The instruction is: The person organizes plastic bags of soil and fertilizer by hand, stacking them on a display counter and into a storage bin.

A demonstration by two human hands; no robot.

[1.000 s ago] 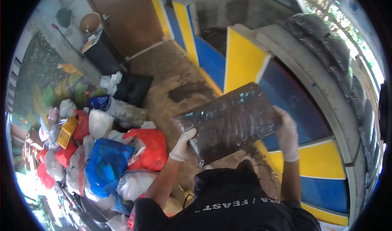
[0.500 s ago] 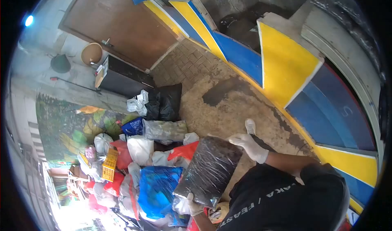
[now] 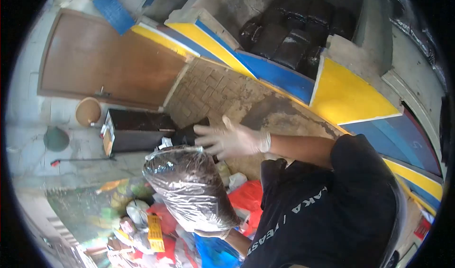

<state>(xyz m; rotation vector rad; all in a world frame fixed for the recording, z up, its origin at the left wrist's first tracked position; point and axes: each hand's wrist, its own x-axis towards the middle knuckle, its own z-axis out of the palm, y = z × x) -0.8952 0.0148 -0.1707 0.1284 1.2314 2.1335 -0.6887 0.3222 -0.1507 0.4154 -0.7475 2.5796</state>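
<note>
A clear plastic bag packed with dark, soil-like material [image 3: 192, 187] is held up before me, its wrinkled wrap shining. My left hand [image 3: 214, 233], gloved, grips its lower end from beneath, with most of the fingers hidden under the bag. Beside the bag's upper end, my right hand [image 3: 232, 139] is open in a white glove, fingers spread, the fingertips close to the bag's edge.
Several similar dark bags [image 3: 289, 36] lie stacked behind a blue-and-yellow low wall [image 3: 353, 95]. A black cabinet [image 3: 140, 133] stands by a brown door [image 3: 113, 59]. Below are heaped bags, with a red one [image 3: 247, 201], a blue one [image 3: 215, 251] and a yellow crate [image 3: 155, 232].
The bag has moved left and up in view and tilted. My right hand has left its top corner, shifting left with fingers spread; my left hand still supports it. The view has turned.
</note>
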